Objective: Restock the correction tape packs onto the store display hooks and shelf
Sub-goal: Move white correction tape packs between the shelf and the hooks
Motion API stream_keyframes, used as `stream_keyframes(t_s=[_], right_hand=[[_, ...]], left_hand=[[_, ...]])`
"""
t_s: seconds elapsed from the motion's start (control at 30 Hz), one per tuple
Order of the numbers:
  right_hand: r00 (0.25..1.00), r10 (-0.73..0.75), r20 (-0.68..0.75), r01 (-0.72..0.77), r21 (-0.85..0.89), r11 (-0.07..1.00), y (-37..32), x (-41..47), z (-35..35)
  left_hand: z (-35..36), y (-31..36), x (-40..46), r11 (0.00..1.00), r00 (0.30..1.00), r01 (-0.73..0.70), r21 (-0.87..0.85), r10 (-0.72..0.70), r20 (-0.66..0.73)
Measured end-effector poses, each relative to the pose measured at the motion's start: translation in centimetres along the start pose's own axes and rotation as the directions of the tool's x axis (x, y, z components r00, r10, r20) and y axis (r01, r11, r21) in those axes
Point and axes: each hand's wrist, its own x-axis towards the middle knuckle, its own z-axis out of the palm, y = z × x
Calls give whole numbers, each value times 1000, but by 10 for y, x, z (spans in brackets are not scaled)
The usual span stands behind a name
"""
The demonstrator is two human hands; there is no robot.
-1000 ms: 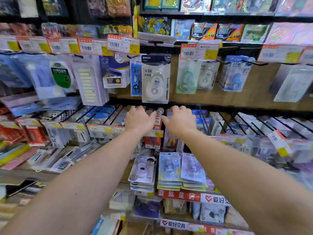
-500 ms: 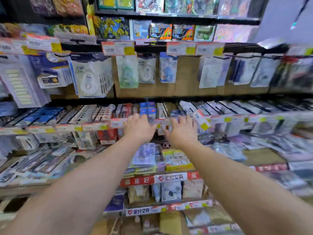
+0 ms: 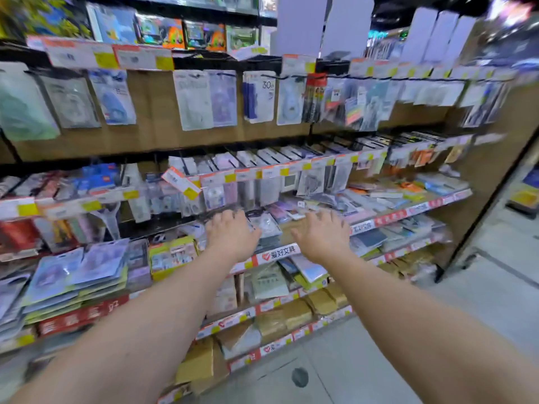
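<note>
Two hands (image 3: 277, 237) flanking shelf pack (image 3: 267, 224)

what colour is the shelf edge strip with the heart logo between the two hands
Red with a white panel carrying red lettering; the shelf edge strip shows best in the head view.

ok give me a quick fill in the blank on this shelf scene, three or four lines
1. Both hands reach toward the shelf, and neither holds a ____.
2. The left hand is over a clear ____ pack lying on the shelf.
3. The fingers of the right hand are ____, not curled.
4. The tilted price tag is white, red and ____.

Missing words: pack; blister; spread; yellow
</note>
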Motion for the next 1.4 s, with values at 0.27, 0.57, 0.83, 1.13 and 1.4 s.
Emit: stream_keyframes(t_s=[0.27,0.57,0.83,1.13,1.4], right_hand=[[994,23,104,-22,-9,1000,32,9,24],[973,15,229,-14,-6,1000,18,76,59],[940,6,340,-30,63,998,-14,153,93],[888,39,458,-97,104,990,-29,207,144],[823,31,567,-190,223,956,-24,262,175]], left_hand=[[36,17,11,999,997,32,26,-34,75],[80,-8,74,986,974,161,-46,-151,170],[103,-38,135,964,945,231,-129,-190,268],[139,-49,182,889,814,447,-97,-359,456],[137,-25,208,694,713,659,-289,-455,534]])
